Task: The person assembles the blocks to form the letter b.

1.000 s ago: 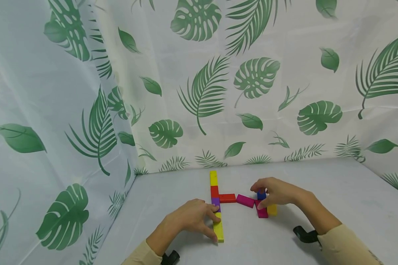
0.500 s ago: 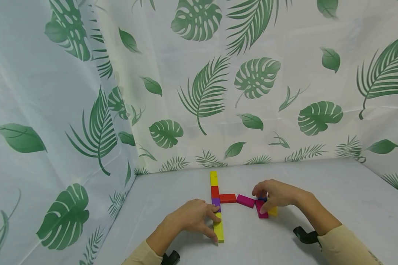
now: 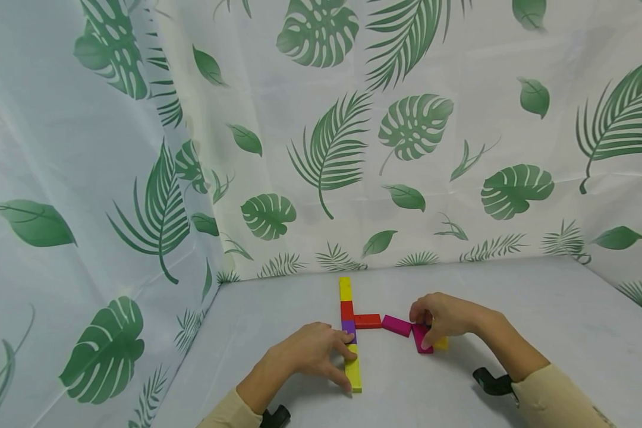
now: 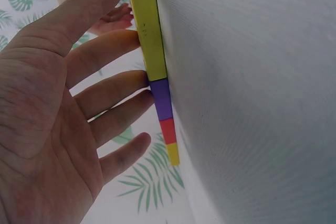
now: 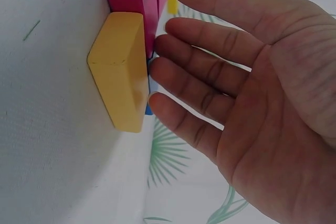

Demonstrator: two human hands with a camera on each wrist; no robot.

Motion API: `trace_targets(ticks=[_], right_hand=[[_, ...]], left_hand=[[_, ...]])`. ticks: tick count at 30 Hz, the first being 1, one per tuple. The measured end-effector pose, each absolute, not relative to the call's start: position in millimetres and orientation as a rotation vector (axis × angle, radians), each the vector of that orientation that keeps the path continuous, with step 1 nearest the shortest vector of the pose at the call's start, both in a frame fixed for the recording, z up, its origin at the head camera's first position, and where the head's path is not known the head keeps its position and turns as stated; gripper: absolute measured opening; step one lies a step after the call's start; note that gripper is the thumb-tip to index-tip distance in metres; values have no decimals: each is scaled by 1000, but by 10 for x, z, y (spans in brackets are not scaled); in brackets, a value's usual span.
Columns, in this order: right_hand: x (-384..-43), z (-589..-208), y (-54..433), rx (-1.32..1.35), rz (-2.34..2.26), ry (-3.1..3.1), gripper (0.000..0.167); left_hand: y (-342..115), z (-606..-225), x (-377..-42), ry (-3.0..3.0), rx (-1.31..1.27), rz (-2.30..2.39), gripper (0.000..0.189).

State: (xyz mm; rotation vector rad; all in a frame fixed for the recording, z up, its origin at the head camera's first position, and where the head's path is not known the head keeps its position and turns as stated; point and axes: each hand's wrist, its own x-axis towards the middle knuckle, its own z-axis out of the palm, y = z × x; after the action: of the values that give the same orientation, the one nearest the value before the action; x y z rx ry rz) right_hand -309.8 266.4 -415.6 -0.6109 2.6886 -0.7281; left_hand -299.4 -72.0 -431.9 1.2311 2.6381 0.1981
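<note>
At the left, the left hand (image 3: 314, 349) is spread wide, with the thumb well apart from the fingers. Its fingertips rest at the lower yellow block (image 3: 355, 380) and the purple block (image 3: 348, 330); I do not see that it closes round them. Beyond these come the red block (image 3: 346, 310) and the top yellow block (image 3: 345, 289). The four make one straight column on the worktop (image 3: 540, 333), end to end, so I judge this part to be done.

To the right of it lies the red bar (image 3: 368, 321), which meets the column from the side. This also seems done. Next is the first magenta block (image 3: 396, 326), laid aslant, its corner near the end of the bar; then the second magenta block (image 3: 419, 339), turned another way. This side looks less settled to me.

The right hand (image 3: 449, 312) is here, loosely bent and fairly wide, its thumb at the second magenta block. In the right wrist view, its fingertips are at the blue block (image 5: 149, 110), mostly hidden. The amber block (image 3: 442, 343) lies just beside them, at the far right. The fitting of these last pieces appears not yet complete.
</note>
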Motion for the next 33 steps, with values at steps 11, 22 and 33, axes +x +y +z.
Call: trace_targets(ticks=[11,22,33], right_hand=[[-3089,-4168,2644,-562,-687,2713,44],[-3074,-4148,2633,-517,-648,2704,44],[-3046,-4178,2588,-452,-535,2720,52]], left_hand=[[-720,-4327,-2988,2640,1226,209,55],[-721,-4320,-2990,2639,1241,209,56],[-715,-4322,-2977,2641,1215,220,56]])
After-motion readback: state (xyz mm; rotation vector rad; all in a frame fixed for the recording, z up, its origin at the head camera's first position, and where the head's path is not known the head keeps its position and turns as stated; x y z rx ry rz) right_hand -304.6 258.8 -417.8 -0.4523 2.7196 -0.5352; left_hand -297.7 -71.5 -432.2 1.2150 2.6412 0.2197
